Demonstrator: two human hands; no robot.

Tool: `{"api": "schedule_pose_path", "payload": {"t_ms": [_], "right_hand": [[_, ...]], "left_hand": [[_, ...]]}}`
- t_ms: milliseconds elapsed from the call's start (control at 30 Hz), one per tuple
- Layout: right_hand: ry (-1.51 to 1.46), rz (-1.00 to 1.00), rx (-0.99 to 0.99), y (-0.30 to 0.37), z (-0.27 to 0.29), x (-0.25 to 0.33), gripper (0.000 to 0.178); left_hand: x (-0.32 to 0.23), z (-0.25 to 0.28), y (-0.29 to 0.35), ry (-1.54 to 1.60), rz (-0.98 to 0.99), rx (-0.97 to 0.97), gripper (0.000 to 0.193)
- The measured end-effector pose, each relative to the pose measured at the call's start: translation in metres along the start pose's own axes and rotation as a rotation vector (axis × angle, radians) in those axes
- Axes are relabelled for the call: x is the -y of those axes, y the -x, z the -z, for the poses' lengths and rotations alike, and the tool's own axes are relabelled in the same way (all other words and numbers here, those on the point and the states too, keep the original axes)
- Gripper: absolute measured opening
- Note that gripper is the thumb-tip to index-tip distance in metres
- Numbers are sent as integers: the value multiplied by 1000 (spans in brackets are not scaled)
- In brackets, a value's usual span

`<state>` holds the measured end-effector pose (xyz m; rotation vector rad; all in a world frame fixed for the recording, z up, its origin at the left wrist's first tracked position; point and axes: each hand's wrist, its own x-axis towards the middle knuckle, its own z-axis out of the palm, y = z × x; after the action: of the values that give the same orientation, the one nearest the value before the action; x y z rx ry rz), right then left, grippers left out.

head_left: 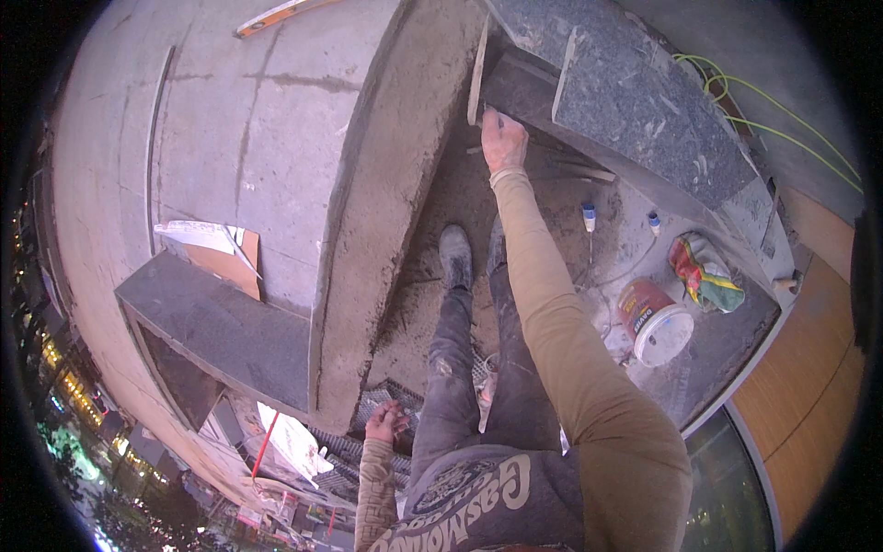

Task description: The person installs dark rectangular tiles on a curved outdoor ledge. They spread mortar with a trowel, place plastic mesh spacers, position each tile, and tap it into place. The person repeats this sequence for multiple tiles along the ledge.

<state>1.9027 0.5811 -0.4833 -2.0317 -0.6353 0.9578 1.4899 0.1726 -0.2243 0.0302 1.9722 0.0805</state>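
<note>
My right hand (505, 144) is stretched far forward, its fingers closed at the lower end of a thin pale strip (478, 74). The strip stands by the gap in a low wall topped with a dark speckled stone slab (644, 110). Whatever the fingertips pinch is too small to make out. Along the left runs a rough mortar-covered ledge (386, 202). Low beside my left thigh hangs my left hand (384, 422), its fingers loosely bent and apart, with nothing visible in them. Dark ridged pieces (372, 405) lie close to it.
On the right stand a red bucket with a white lid (664, 337), a crumpled colourful bag (706, 273) and blue-ended tools (589, 219). A yellow-green hose (782, 115) curls beyond the slab. Cardboard (225, 262) rests on the left paving, near a dark stone block (221, 322).
</note>
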Motion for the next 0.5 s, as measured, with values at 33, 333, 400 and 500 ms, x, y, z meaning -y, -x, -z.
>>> {"api": "schedule_pose_path", "payload": {"t_ms": [33,333,400,500], "right_hand": [[9,-22,13,-2,2,1,45],[58,-177,65,22,-5,-23,46],[50,-172,51,33,-1,-13,47],[55,-124,30,39,9,15,48]], "left_hand": [[-2,1,0,-6,-9,7,27],[-19,1,-1,-56,-43,12,30],[-19,1,-2,-38,-62,33,31],[-17,-5,3,-26,-63,30,31]]}}
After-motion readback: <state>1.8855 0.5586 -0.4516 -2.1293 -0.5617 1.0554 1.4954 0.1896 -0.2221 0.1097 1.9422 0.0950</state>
